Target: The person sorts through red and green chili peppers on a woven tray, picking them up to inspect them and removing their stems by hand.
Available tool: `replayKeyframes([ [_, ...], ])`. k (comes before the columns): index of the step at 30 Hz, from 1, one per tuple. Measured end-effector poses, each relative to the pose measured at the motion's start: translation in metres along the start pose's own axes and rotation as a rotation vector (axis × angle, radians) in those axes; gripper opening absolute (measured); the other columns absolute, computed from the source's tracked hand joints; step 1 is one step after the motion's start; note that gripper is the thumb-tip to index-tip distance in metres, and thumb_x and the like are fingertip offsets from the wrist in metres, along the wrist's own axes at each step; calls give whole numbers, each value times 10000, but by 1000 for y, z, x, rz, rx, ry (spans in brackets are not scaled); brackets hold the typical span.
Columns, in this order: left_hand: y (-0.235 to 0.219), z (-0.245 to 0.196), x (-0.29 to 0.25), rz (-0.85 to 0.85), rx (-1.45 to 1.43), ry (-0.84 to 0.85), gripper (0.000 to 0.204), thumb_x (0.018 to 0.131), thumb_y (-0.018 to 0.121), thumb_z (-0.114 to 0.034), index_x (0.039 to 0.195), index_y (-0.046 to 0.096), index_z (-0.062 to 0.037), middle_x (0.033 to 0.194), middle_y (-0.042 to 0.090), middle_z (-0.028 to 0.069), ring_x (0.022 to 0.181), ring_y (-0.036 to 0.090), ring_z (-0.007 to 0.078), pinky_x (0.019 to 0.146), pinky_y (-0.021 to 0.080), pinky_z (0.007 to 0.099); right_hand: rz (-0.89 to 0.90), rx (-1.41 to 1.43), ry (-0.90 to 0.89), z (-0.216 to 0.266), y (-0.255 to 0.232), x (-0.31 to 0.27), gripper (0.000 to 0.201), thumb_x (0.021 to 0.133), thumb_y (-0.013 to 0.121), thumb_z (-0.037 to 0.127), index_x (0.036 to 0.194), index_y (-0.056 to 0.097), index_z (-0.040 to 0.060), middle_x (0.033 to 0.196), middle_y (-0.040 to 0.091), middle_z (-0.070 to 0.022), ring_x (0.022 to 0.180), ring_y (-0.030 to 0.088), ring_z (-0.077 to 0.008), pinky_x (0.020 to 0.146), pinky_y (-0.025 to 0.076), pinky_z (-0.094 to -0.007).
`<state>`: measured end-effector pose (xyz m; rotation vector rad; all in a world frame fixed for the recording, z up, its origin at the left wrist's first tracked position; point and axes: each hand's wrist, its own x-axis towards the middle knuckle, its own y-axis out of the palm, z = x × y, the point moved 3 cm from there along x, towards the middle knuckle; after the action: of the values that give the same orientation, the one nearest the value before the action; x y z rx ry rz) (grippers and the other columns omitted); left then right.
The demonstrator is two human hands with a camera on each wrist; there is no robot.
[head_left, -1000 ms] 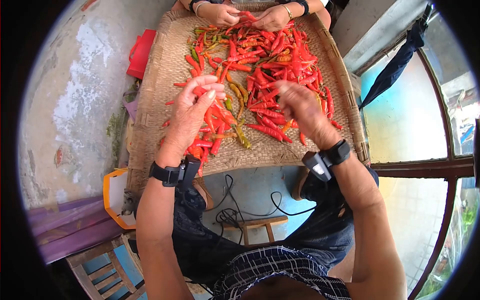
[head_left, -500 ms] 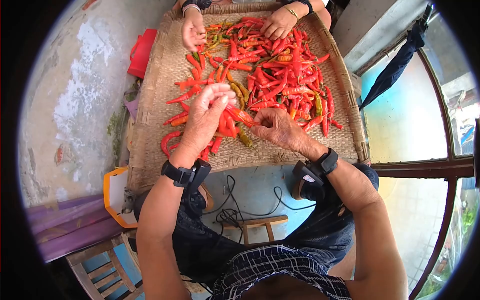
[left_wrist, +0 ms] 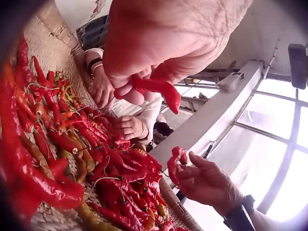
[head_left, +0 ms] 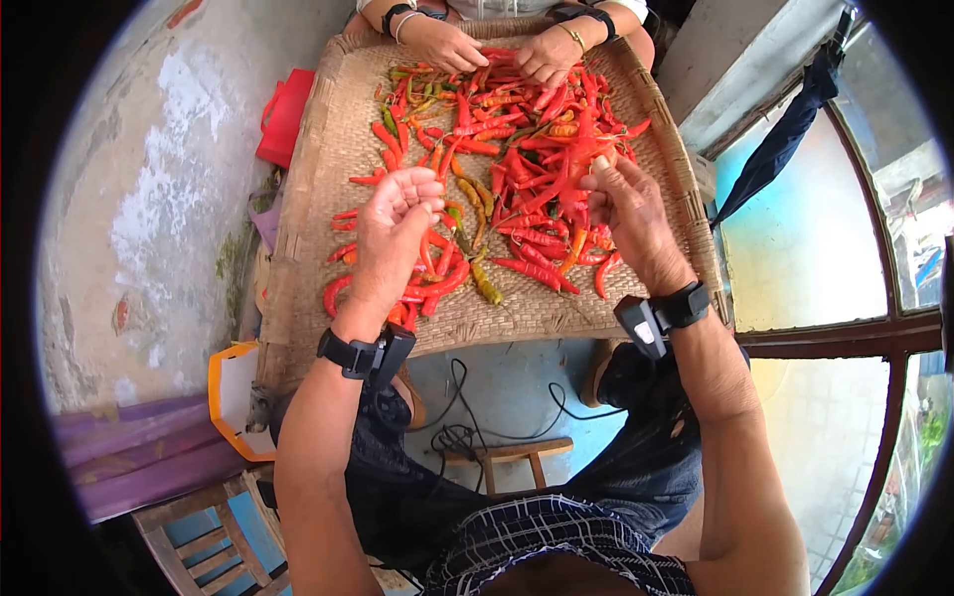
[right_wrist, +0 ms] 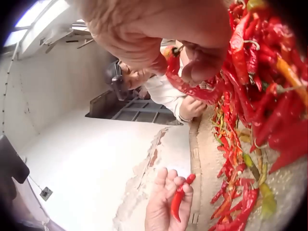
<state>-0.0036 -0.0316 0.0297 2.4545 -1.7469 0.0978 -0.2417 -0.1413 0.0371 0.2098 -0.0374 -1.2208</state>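
**Both hands hold a chili above the woven tray**

In the head view, your left hand and right hand are raised over the woven tray, well apart, with the chili pile under them. Another person's hands work at the far edge.

In the left wrist view, your left fingers pinch a red chili.

In the right wrist view, your right fingers grasp a second red chili.
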Motion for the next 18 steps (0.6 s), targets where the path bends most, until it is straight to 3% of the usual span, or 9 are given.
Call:
replayKeyframes([
  [2,10,-2,-6,58,-33,30,251,854,518,41,1097,541,-15,990,597,47,886,576,100,809,473,245,-2,-39,-20,-11,8,-7,357,884,596,207,1137,512,-30,758,551,-27,576,494,-78,516,444,-216],
  [3,19,-2,-12,143,63,39,236,854,511,50,1079,544,-12,975,594,36,882,569,90,804,468,236,-46,-192,-76,-12,16,-14,300,900,567,175,1126,518,-16,743,542,-18,586,499,-71,514,446,-215],
  [4,28,-2,-18,228,158,48,223,854,505,58,1062,546,-9,961,591,24,879,563,79,800,464,228,50,-228,-135,-20,19,-18,208,910,545,138,1059,544,-8,733,539,-6,590,502,-71,510,443,-220],
  [5,35,0,-23,282,188,42,202,860,490,67,1040,547,-4,949,584,13,881,554,69,804,457,216,173,-251,-64,-30,20,-17,131,916,529,109,972,566,-4,708,526,8,593,498,-70,517,445,-223],
  [6,40,1,-27,326,262,81,196,864,484,68,1032,555,-7,940,594,16,863,570,79,777,470,216,174,-218,5,-29,28,-23,125,913,536,116,901,575,-3,697,533,7,590,501,-65,512,442,-227],
  [8,45,-4,-34,344,368,162,187,862,485,69,1007,570,-12,900,608,24,825,588,91,748,482,220,300,-362,-20,-31,33,-23,181,932,536,191,928,583,16,711,555,7,577,518,-63,524,451,-216],
  [12,43,-2,-35,301,414,163,178,841,484,83,943,593,-15,859,621,39,786,601,97,710,492,230,297,-487,-170,-37,28,-20,197,924,541,189,864,597,9,720,575,-17,604,530,-68,506,432,-227],
  [14,45,-6,-37,358,429,197,195,793,477,111,880,600,-13,832,625,55,768,610,117,692,493,251,479,-514,147,-40,28,-23,263,924,559,281,860,621,33,708,574,-7,608,526,-67,517,437,-220],
  [18,69,-16,-60,591,441,503,211,666,496,141,761,581,-28,764,586,91,757,617,256,694,506,326,617,-284,290,-51,46,-41,306,915,572,344,845,636,53,679,573,3,596,515,-58,507,434,-214],
])
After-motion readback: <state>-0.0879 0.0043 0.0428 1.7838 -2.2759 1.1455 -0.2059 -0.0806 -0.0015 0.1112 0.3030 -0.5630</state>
